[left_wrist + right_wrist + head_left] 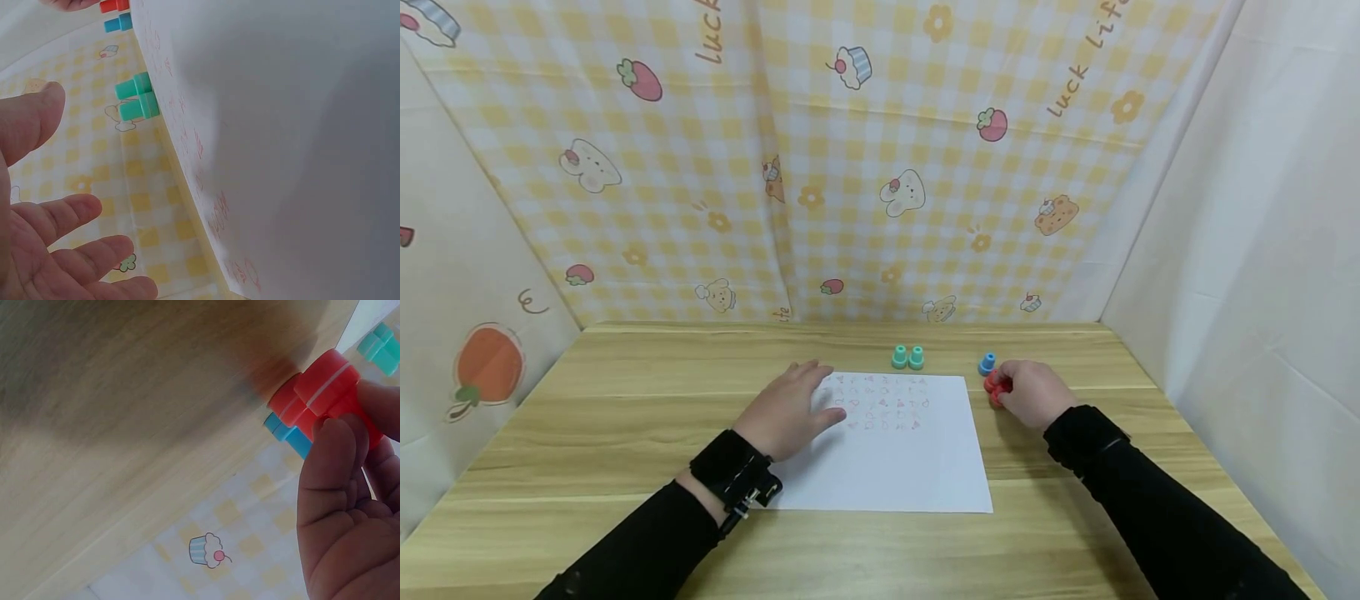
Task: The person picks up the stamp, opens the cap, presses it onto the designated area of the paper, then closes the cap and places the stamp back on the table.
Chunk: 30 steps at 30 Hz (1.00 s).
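Observation:
My right hand (1037, 393) pinches a red stamp (328, 381) between thumb and fingers, to the right of the paper. Its wide base faces away from the palm and appears just off the table. Right behind it is a second red stamp (289, 400), with a blue stamp (987, 364) beyond. My left hand (782, 412) hovers over the left edge of a white paper (887, 475), fingers spread and holding nothing. Rows of small faint red marks (880, 402) cover the paper's upper half.
Two green stamps (907, 358) stand side by side behind the paper's far edge. A yellow checked cloth (850, 208) hangs along the back of the wooden table (625, 400). White cloth (1247, 250) closes off the right side.

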### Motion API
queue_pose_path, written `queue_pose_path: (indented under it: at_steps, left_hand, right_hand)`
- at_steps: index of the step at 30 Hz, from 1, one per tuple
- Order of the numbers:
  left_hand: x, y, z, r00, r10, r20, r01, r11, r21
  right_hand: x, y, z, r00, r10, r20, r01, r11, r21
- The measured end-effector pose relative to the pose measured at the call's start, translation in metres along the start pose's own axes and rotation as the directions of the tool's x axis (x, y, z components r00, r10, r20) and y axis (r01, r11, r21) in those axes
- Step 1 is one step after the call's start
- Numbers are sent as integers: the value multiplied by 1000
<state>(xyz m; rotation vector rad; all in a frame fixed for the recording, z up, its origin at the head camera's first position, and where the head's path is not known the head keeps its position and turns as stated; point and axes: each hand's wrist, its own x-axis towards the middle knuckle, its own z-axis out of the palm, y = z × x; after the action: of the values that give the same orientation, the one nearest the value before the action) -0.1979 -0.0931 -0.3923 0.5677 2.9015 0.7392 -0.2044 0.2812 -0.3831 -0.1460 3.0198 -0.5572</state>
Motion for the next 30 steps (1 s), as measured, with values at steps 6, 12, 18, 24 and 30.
queue_pose_path:
  at_steps: [6, 12, 18, 24, 30]
  left_hand:
    - [1, -1, 1, 1000, -7, 3, 7, 1000, 8]
    - [2, 0, 0, 1000, -14, 3, 14, 1000, 4]
    - [1, 2, -1, 1000, -6, 1, 6, 1000, 11]
    - [0, 3, -1, 1000, -4, 4, 4, 1000, 11]
    - [0, 3, -2, 1000, -2, 5, 2, 1000, 14]
  right_hand:
    - [1, -1, 1, 1000, 20, 21, -21, 1000, 24]
    - [2, 0, 2, 999, 21, 42, -23, 999, 40]
    - [2, 1, 3, 998, 34, 54, -37, 998, 53]
    - [3, 0, 5, 997, 54, 53, -57, 997, 58]
    - [4, 1, 7, 997, 59, 49, -62, 996, 59]
